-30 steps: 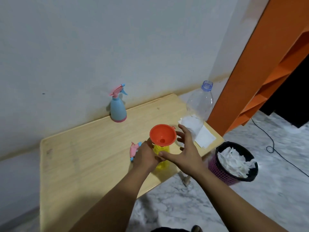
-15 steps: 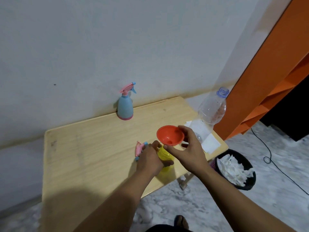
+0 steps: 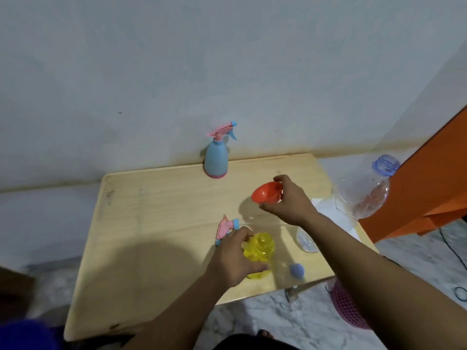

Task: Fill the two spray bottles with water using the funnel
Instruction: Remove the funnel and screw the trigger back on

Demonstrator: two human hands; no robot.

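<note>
My left hand [image 3: 233,258] grips the yellow spray bottle [image 3: 260,251], which stands open-necked on the wooden table [image 3: 156,223]. Its pink and blue spray head [image 3: 226,228] lies on the table just behind that hand. My right hand [image 3: 288,200] holds the orange funnel [image 3: 265,193] in the air, tilted to the left, above and behind the yellow bottle. A blue spray bottle [image 3: 216,157] with a pink trigger stands at the back by the wall. A large clear water bottle [image 3: 364,190] stands at the table's right edge, uncapped.
A blue cap [image 3: 296,270] lies near the table's front edge, right of the yellow bottle. White paper [image 3: 333,213] lies under the clear bottle. A pink mesh bin [image 3: 347,306] sits on the floor at the right, beside orange furniture [image 3: 434,178].
My right hand has lifted the funnel off the yellow bottle's neck and tipped it sideways. The camera has swung so more of the table's front shows.
</note>
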